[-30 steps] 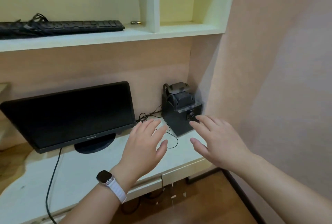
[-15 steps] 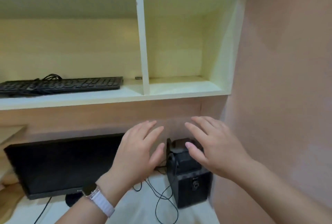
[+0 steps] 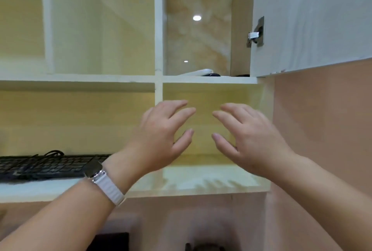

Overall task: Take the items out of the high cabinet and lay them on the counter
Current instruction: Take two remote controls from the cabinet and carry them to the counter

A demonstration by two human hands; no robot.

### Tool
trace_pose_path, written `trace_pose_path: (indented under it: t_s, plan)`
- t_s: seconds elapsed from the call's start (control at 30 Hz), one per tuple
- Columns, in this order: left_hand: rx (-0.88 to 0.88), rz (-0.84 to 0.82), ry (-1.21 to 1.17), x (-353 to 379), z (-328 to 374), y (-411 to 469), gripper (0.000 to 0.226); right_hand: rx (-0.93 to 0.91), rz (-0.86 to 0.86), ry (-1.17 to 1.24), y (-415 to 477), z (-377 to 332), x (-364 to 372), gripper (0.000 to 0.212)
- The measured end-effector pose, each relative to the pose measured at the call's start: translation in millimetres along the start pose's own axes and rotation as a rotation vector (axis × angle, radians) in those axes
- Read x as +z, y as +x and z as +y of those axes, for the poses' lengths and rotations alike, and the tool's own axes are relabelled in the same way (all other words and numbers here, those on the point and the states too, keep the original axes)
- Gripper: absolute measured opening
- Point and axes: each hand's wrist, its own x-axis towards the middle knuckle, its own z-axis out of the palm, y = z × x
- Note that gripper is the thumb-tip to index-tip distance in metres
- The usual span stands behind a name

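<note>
**Reaching up toward the high cabinet**

The left hand (image 3: 163, 132) and right hand (image 3: 249, 136) hover wide and empty before an empty lower cubby. The items (image 3: 203, 72), pale and dark shapes, lie on the cabinet shelf (image 3: 209, 79) above, behind its open door (image 3: 310, 19). Next: lift both hands higher and grasp one.

A keyboard (image 3: 48, 165) lies at the left end of the lower shelf (image 3: 181, 188), its right compartment bare. In the cabinet (image 3: 159, 29) above, flat items (image 3: 203, 72) lie at the front edge of the right compartment, beside the open door (image 3: 310, 19). Both hands (image 3: 161, 136) (image 3: 253, 138) hang before the lower right compartment, left of the wall (image 3: 322, 130).
</note>
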Motion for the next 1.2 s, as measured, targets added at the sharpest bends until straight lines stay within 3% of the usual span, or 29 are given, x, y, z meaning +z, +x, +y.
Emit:
trace_pose_path:
  t_s: [0.13, 0.23, 0.47, 0.7, 0.83, 1.0, 1.2]
  plan:
    - [0.101, 0.063, -0.043, -12.4, -13.1, 66.2, 0.046, 0.002, 0.067, -0.015, 55.2, 26.7, -11.3, 0.053]
    - [0.146, 0.003, -0.065, -21.0, -22.7, 110.0, 0.043, 0.031, 0.022, 0.011, 89.5, 40.5, -14.5, 0.055]
    - [0.057, -0.495, 0.064, -13.7, -39.3, 178.6, 0.042, 0.211, -0.396, 0.067, 124.0, 64.3, -3.8, 0.057]
    - [-0.002, -0.810, 0.105, 10.7, -42.2, 222.0, 0.056, 0.107, -0.366, 0.071, 122.5, 69.2, 5.9, 0.046]
    - [-0.043, -0.970, 0.055, 14.7, -46.0, 228.4, 0.065, 0.100, -0.385, 0.084, 123.1, 70.5, 7.3, 0.050]
    - [-0.028, -0.919, 0.058, 17.0, -45.0, 224.1, 0.048, 0.150, -0.302, 0.097, 121.4, 68.1, 7.8, 0.046]
    - [0.038, -0.702, 0.175, 7.4, -43.8, 213.3, 0.033, 0.198, -0.196, 0.150, 116.5, 67.5, 9.5, 0.041]
